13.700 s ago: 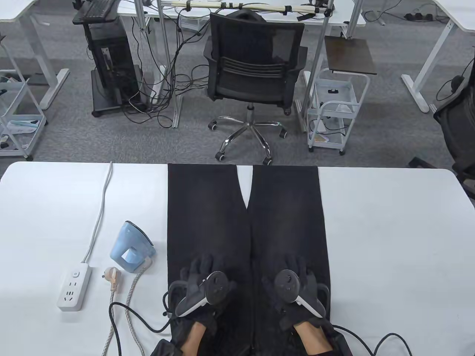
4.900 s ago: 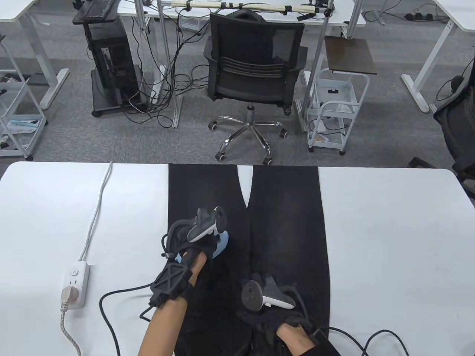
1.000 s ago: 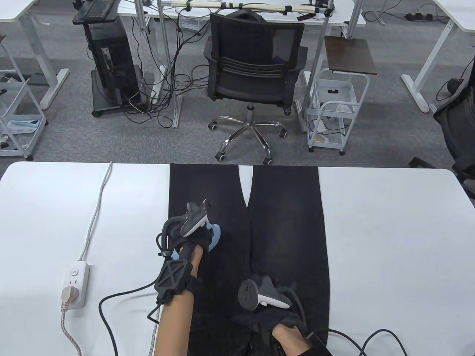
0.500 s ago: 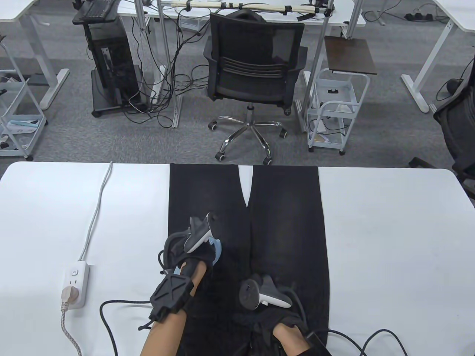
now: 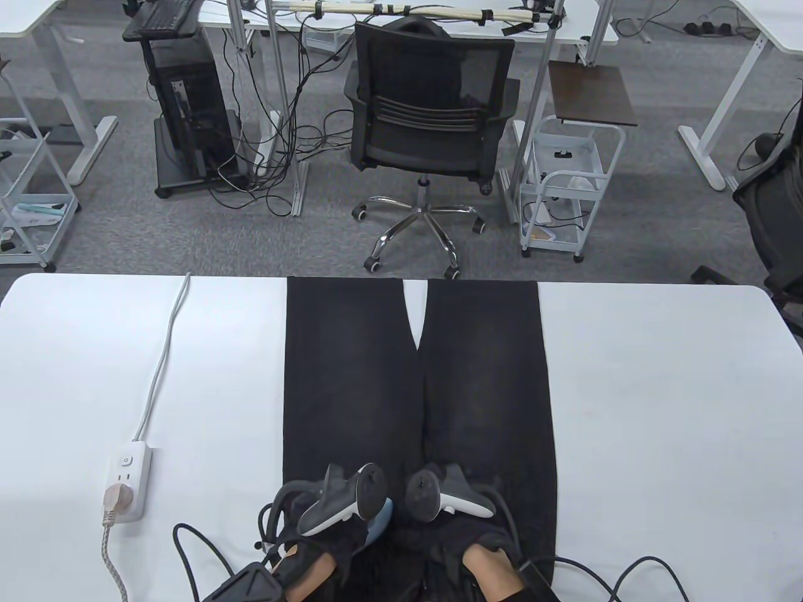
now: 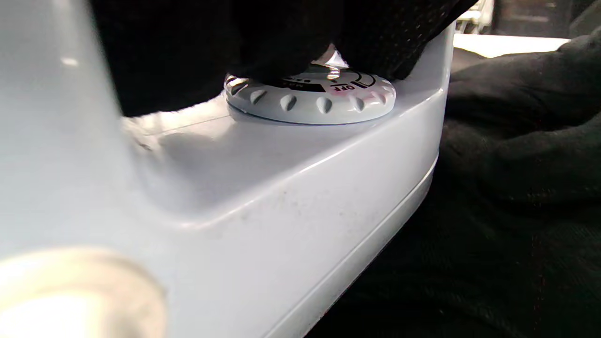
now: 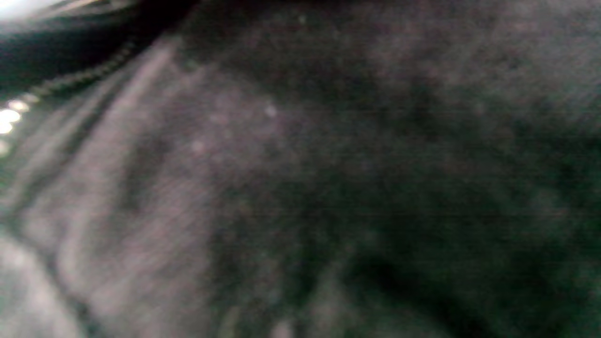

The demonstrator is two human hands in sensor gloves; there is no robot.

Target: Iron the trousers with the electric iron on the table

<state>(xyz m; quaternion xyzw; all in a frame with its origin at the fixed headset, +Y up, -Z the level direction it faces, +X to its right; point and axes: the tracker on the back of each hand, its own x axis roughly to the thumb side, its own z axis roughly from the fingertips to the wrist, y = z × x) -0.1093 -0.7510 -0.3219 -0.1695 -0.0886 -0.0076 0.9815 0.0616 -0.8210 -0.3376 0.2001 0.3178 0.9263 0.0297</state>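
Note:
Black trousers (image 5: 483, 376) lie flat on the white table (image 5: 659, 389), legs pointing away from me. My left hand (image 5: 326, 527) grips the pale blue iron (image 5: 380, 518), which sits on the left trouser leg near the waist. In the left wrist view my gloved fingers (image 6: 211, 42) wrap the handle above the iron's body (image 6: 281, 188) and its dial (image 6: 310, 96), with trouser cloth (image 6: 516, 197) beside it. My right hand (image 5: 448, 523) rests on the trousers close beside the iron. Its fingers are hidden under the tracker. The right wrist view shows only blurred dark cloth (image 7: 328, 188).
A white power strip (image 5: 127, 476) lies at the table's left with the iron's plug (image 5: 116, 500) in it. The braided cord (image 5: 113, 558) runs off the near edge. Black glove cables (image 5: 194, 552) trail near both wrists. An office chair (image 5: 433, 119) stands beyond the far edge.
My left hand has drawn the iron back down the left leg, from mid-leg to the waist end near me. My right hand has stayed in place on the trousers.

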